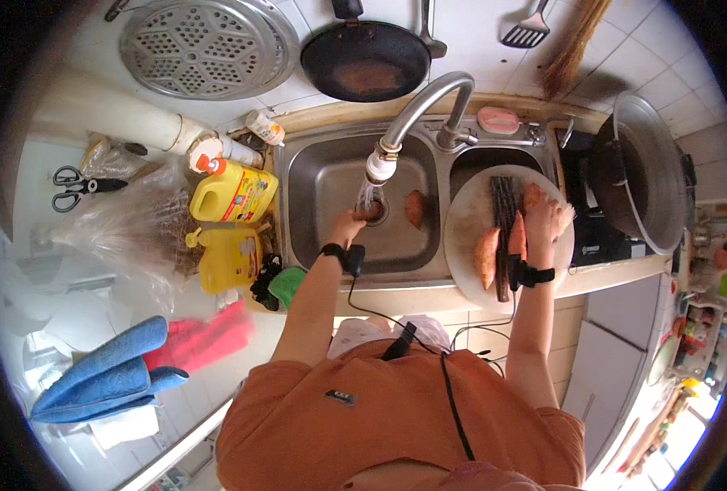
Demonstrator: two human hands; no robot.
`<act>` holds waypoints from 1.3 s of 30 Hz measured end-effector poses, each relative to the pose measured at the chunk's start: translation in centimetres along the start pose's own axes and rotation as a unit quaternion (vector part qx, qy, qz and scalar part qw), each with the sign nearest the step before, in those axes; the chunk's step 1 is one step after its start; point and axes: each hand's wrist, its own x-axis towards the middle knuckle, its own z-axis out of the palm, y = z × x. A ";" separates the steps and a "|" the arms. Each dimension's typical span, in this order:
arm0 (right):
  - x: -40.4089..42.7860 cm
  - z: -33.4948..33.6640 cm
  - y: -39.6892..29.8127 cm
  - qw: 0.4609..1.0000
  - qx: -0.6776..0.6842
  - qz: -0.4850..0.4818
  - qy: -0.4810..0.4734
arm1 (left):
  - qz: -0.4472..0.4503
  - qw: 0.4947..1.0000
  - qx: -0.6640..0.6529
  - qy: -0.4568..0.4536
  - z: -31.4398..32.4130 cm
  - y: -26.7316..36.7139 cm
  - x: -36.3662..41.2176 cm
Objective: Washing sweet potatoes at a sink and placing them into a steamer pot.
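Water runs from the faucet's white nozzle (pixel 380 167) into the left basin of a steel sink (pixel 333 166). My left hand (pixel 346 227) is under the stream beside a brownish item (pixel 373 212) near the drain; whether it grips this is unclear. One sweet potato (pixel 414 208) lies at the basin's right side. My right hand (pixel 541 218) is over a round cutting board (pixel 465 215), close around a pale-bristled thing (pixel 564 218), with a reddish sweet potato (pixel 531 195) at its fingers. Two more sweet potatoes (pixel 487 258) (pixel 517 236) and a dark, long knife-like object (pixel 502 202) lie on the board.
Yellow pump bottles (pixel 235 191) (pixel 231 261), a green cloth (pixel 287 287) and scissors (pixel 84 186) are left of the sink. A pink soap dish (pixel 498 120) sits behind it. At right stands a large metal pan (pixel 642 175). A black frying pan (pixel 366 61) hangs on the wall.
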 end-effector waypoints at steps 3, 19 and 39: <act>-2.9 -0.3 -0.3 0.997 0.023 -0.020 0.076 | 0.097 0.987 0.125 0.023 3.0 -3.0 1.7; -10.1 6.9 -19.5 0.671 0.691 -0.088 -0.254 | 0.078 0.781 -0.595 -0.175 -0.3 0.1 -3.5; -6.7 1.4 -26.2 0.460 0.797 -0.207 -0.333 | 0.159 0.846 -0.453 -0.231 -4.8 10.2 -13.5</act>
